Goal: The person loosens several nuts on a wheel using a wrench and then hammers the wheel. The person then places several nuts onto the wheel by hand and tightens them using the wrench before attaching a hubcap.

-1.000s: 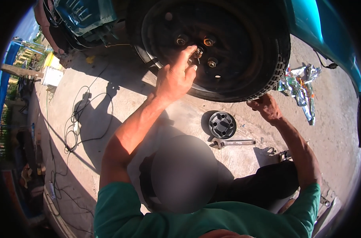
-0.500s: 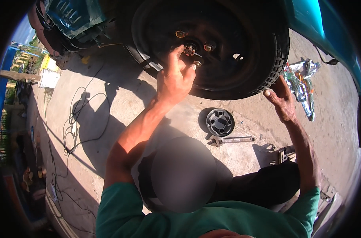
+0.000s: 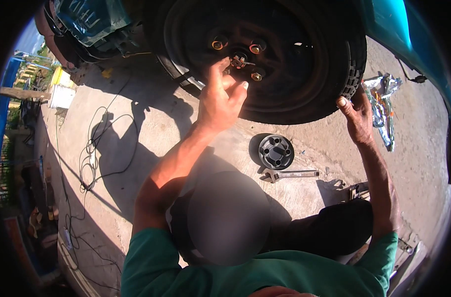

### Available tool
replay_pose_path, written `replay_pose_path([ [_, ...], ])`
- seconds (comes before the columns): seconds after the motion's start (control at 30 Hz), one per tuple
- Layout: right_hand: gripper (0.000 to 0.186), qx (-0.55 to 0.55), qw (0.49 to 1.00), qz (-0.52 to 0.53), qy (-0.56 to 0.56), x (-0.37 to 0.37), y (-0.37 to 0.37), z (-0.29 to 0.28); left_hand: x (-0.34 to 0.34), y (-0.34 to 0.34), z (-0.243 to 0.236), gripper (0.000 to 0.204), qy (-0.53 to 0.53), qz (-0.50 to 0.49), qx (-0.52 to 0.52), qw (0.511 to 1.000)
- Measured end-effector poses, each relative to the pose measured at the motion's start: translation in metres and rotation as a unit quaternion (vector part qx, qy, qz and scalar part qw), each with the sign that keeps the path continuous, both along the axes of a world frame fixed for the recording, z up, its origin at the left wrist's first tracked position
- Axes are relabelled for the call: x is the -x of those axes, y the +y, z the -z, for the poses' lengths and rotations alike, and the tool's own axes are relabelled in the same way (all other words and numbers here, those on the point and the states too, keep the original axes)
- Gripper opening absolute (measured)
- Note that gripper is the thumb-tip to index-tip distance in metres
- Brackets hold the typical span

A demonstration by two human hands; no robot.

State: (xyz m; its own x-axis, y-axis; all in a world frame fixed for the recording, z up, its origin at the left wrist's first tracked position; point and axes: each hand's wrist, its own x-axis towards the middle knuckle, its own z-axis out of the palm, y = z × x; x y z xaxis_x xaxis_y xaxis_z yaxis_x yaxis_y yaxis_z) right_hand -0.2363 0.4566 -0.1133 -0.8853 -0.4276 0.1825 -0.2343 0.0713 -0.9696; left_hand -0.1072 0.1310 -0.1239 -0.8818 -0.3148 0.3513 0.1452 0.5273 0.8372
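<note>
My left hand (image 3: 220,104) is at the wheel's centre hub (image 3: 239,63), fingers curled against it and thumb raised; what they hold is unclear. Bolts, including a rusty-looking one (image 3: 256,48), surround the hub on the black steel wheel (image 3: 290,69). My right hand (image 3: 359,114) grips the lower right of the tyre (image 3: 327,101), thumb on the tread. Below the wheel, a round dark hubcap (image 3: 285,151) and an adjustable wrench (image 3: 297,174) lie on the concrete floor (image 3: 324,153).
A teal body panel (image 3: 418,54) curves at upper right, machinery (image 3: 91,24) hangs at upper left. Crumpled foil (image 3: 386,128) lies at right; looped cables (image 3: 101,175) and a white bucket (image 3: 62,99) are at left. My dark-clad leg (image 3: 334,227) is folded below.
My right hand has moved up and rightward along the tyre. The wheel has turned, shifting the bolts around the hub. My left hand stays at the centre, slightly shifted.
</note>
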Motion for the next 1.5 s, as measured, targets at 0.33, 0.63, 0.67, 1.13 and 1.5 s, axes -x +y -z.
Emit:
replay_pose_path([
  [0.33,0.069,-0.007,1.0,0.008,0.024,0.006,0.003,-0.01,-0.085,-0.05,0.072,0.042,-0.094,-0.096,-0.013,0.991],
  [0.63,0.073,-0.238,0.942,0.21,0.105,0.012,-0.003,-0.039,-0.292,-0.048,0.265,0.075,-0.316,-0.187,0.372,0.853],
  [0.67,0.075,-0.178,0.954,0.211,0.12,0.007,-0.011,-0.042,-0.292,-0.041,0.258,0.076,-0.34,-0.183,0.369,0.846],
  [1.13,0.095,-0.155,0.985,0.081,-0.007,0.011,0.016,0.008,-0.255,-0.09,0.269,0.036,-0.414,-0.129,-0.122,0.893],
  [1.5,0.081,-0.078,0.993,0.086,0.011,-0.003,-0.01,-0.01,-0.214,-0.028,0.127,0.051,-0.304,-0.053,-0.267,0.913],
])
